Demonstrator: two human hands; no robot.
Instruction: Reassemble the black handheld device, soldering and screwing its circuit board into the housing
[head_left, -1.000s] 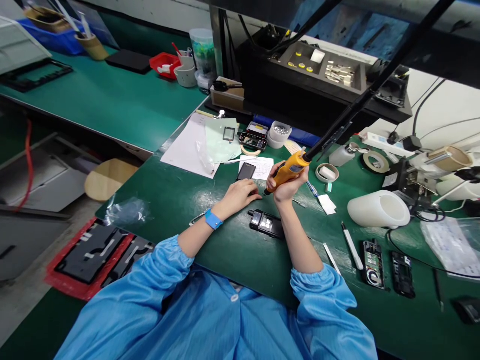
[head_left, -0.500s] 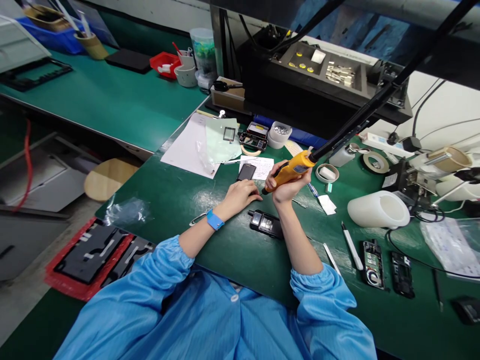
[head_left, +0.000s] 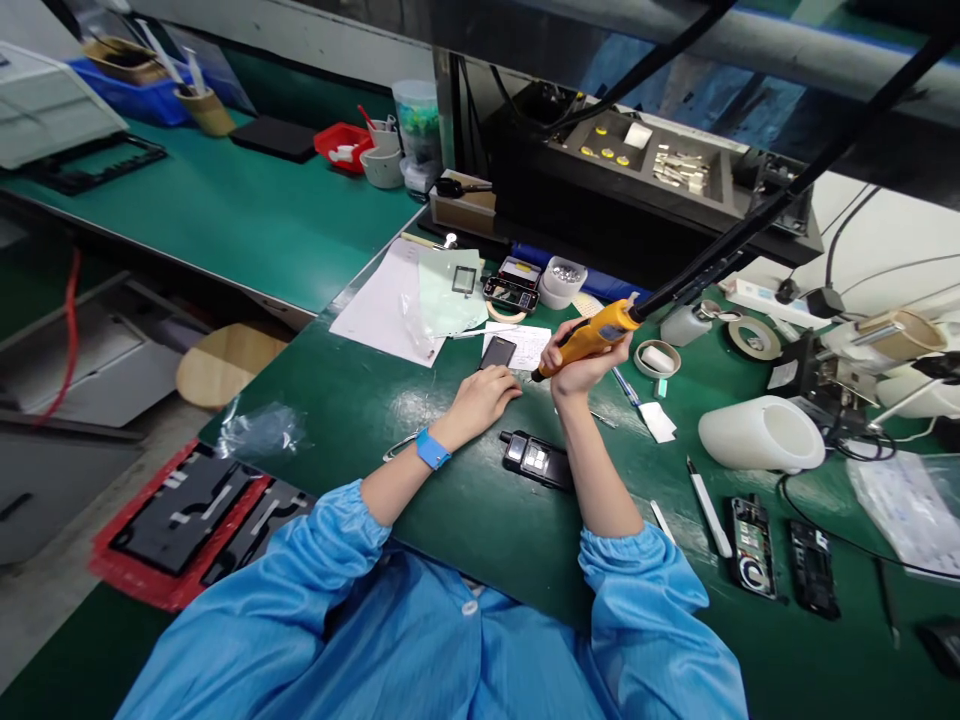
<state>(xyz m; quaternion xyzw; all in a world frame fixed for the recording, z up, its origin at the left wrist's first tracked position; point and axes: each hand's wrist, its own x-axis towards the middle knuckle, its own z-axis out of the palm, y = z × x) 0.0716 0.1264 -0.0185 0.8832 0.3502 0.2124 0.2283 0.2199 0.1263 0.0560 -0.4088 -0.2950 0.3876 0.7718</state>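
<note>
My right hand (head_left: 581, 362) is wrapped round a yellow electric screwdriver (head_left: 592, 342), which has a black cord at its upper end. Its dark tip slants down to the left, close to the fingers of my other hand. Palm down on the green bench, my left hand (head_left: 484, 398) has its fingers drawn together at the tips; whatever they pinch, if anything, is too small to make out. Just beyond it lies a dark flat rectangular part (head_left: 498, 352) against a written paper slip (head_left: 529, 346). A black handset (head_left: 536, 458) lies between my forearms, partly behind the right one.
To the right are a white pen-like tool (head_left: 709, 507), an opened handset with its circuit board (head_left: 752, 548), a black housing (head_left: 814, 568) and a white roll (head_left: 761, 433). A cup of small metal parts (head_left: 562, 280) stands behind. Black panels in red wrap (head_left: 187, 510) lie at lower left.
The whole view has shifted slightly, so the bench appears a little lower. Both hands keep nearly the same pose, and the screwdriver stays in my right hand.
</note>
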